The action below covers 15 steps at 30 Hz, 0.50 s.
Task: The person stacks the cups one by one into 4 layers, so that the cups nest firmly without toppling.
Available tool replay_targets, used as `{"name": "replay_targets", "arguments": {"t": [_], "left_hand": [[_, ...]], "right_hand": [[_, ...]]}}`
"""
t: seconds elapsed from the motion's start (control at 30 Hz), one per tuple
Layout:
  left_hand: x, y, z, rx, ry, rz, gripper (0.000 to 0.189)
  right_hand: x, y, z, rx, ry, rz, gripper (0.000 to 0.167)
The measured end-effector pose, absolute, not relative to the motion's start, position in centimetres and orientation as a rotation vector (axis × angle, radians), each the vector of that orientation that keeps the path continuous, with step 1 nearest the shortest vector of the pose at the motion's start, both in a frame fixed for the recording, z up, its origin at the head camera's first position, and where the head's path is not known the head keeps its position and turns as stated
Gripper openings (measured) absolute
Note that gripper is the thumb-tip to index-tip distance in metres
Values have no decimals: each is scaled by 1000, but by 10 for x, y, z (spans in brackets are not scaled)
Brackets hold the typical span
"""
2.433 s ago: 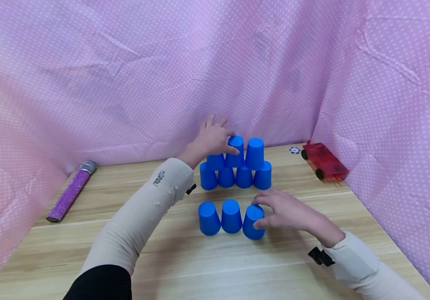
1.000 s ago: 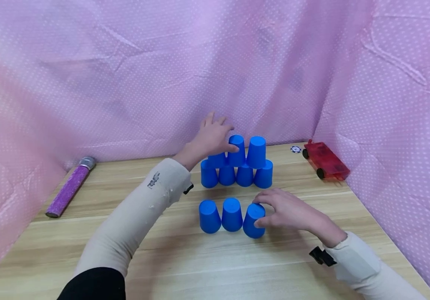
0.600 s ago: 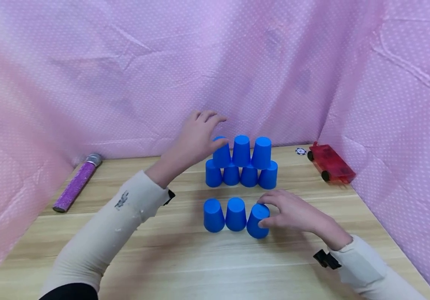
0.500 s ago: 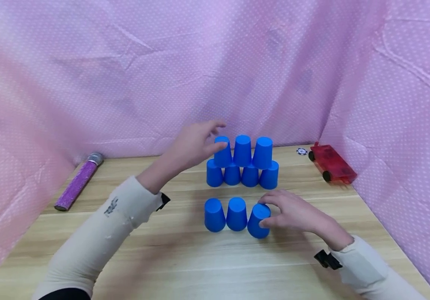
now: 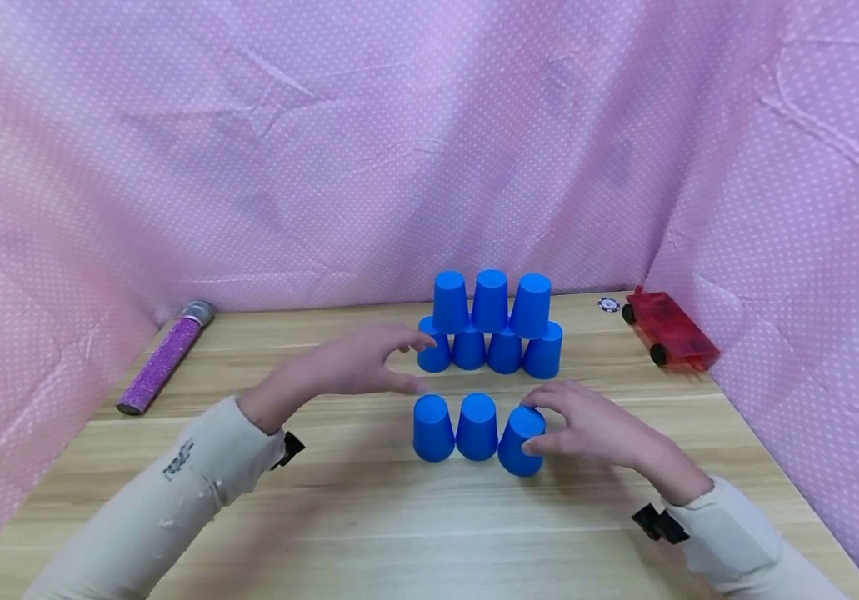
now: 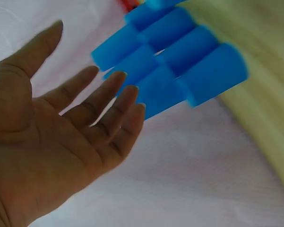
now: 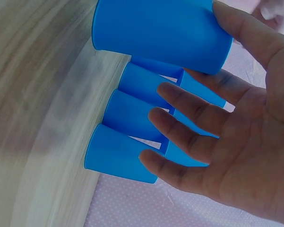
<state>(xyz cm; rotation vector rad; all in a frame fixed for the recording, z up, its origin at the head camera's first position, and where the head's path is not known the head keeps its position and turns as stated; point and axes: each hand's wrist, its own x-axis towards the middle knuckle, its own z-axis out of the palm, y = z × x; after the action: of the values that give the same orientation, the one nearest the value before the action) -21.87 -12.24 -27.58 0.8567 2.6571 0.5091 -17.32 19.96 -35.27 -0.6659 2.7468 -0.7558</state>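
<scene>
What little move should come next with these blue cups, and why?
Probably the left hand should pinch the left front cup: that hand is empty and close by, while the stack has four cups below, three above, and no third row.

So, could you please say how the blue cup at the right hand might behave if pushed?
The blue cup looks like smooth plastic, so it is probably light and may slide easily. With its wider end down, it should probably resist tipping. Its round, tapered wall suggests it might roll in a curve if knocked over.
</scene>
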Motion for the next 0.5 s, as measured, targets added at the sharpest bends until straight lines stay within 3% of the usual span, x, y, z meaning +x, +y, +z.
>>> {"name": "replay_targets", "arguments": {"t": [0.2, 0.5], "left_hand": [[-214, -129, -310, 826, 2545, 592, 77], [-213, -132, -354, 831, 2514, 688, 78]], "right_hand": [[-172, 199, -354, -643, 2740, -762, 50], [-171, 199, -356, -612, 2744, -772, 54]]}}
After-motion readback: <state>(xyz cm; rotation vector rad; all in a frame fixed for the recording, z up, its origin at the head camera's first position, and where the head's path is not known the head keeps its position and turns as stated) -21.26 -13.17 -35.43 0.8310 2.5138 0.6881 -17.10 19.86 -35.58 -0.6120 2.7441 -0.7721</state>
